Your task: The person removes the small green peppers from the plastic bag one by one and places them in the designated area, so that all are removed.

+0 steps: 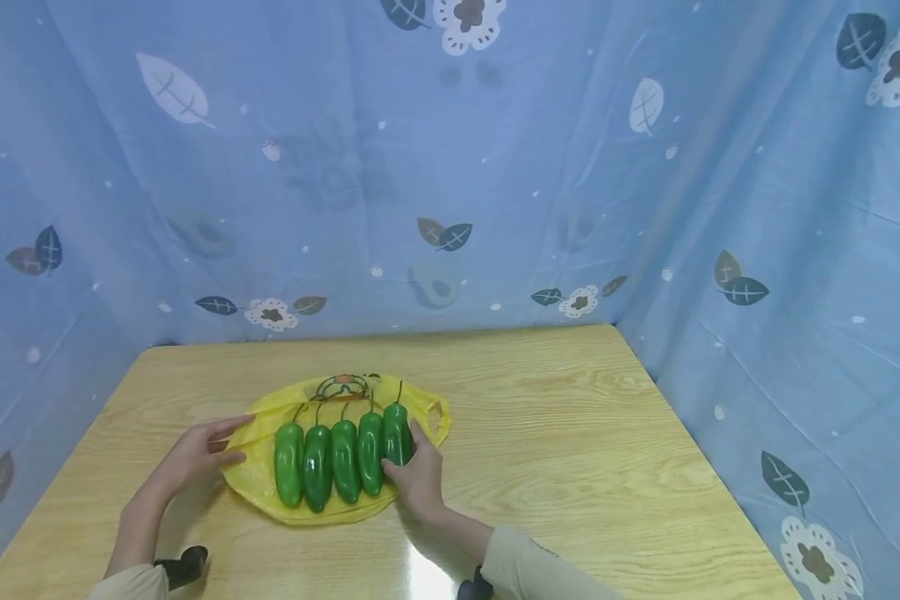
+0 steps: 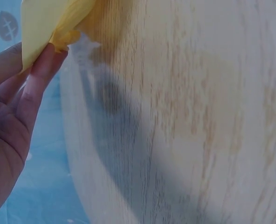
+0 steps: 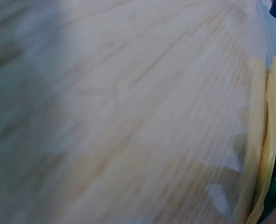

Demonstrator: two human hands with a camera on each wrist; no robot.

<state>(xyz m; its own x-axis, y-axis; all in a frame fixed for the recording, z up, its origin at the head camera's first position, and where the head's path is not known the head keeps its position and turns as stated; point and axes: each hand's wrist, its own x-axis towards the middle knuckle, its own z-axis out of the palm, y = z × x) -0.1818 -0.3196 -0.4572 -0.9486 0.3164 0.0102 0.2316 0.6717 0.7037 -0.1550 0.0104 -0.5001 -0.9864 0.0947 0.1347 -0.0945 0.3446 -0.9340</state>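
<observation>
Several glossy green peppers [image 1: 345,462] with thin stems lie side by side on a flattened yellow plastic bag [image 1: 251,479], their stems pointing to the far side. At the bag's left edge is my left hand [image 1: 195,454]; the left wrist view shows its thumb and fingers [image 2: 44,65] pinching the yellow film. My right hand [image 1: 422,482] grips the rightmost pepper [image 1: 396,429], thumb on its near left side and fingers along its right. The right wrist view catches only the bag's edge [image 3: 268,140], parts of the green peppers and a sliver of the hand.
The bag lies on a wood-grain table [image 1: 570,450], left of its middle. A blue patterned curtain [image 1: 510,167] hangs behind the table and along both sides. A loop handle [image 1: 438,417] of the bag spreads out at its right end.
</observation>
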